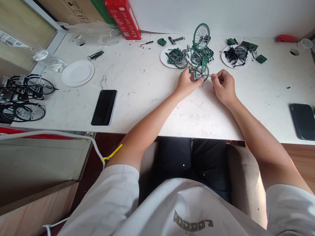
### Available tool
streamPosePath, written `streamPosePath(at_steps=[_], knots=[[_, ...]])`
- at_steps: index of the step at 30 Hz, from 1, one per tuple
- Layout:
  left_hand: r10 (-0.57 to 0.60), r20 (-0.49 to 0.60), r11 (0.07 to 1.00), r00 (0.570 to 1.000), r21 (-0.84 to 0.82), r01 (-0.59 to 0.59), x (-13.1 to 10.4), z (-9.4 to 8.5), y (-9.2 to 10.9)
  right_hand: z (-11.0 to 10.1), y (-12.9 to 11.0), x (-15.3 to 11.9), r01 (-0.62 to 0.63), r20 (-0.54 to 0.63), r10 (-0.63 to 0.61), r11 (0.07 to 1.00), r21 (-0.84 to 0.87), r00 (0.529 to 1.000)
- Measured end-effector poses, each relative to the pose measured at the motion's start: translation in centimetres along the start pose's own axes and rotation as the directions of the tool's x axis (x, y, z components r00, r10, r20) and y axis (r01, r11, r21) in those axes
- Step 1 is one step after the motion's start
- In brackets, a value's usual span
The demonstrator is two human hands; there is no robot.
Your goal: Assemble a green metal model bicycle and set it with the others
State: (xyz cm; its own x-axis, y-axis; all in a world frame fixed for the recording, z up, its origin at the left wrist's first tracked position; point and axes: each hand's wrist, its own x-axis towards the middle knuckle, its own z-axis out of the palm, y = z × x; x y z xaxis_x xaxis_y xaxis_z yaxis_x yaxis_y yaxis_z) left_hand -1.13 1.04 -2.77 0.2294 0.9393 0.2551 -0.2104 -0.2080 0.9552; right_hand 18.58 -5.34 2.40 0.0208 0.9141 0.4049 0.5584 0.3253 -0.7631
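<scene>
Green model bicycle [204,61] was held near the far edge of the counter [197,114].
Fingers of the left hand [187,82] grasped it at the near wheel [201,73]; those of the right hand [224,88] pinched a slim tool [221,79] pointing at that wheel, contact unclear. Bracing firmly and keeping the tool straight seemed wisest, as the wheel looked easily bent.

White bench [172,121], scuffed w/ dk specks. L: blk bikes [38,95], plate [77,73], phone [104,107]. Back: red box [126,19], green-parts plate [163,59]. R: blk-parts plate [248,61], dk slab [303,121] nr edge.
</scene>
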Motion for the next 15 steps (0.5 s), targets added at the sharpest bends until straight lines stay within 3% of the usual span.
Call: streamPosePath(at_steps=[5,15], knots=[[-0.033,-0.018,0.999,0.999,-0.034,0.033,0.3,-0.4,0.1,-0.1,-0.7,0.0,0.020,-0.030,-0.019,0.999,0.047,0.999],[-0.057,0.080,0.992,0.995,-0.109,0.065,-0.1,-0.8,1.9,-0.1,-0.6,-0.1,0.023,0.035,-0.025,0.999,0.036,0.999]])
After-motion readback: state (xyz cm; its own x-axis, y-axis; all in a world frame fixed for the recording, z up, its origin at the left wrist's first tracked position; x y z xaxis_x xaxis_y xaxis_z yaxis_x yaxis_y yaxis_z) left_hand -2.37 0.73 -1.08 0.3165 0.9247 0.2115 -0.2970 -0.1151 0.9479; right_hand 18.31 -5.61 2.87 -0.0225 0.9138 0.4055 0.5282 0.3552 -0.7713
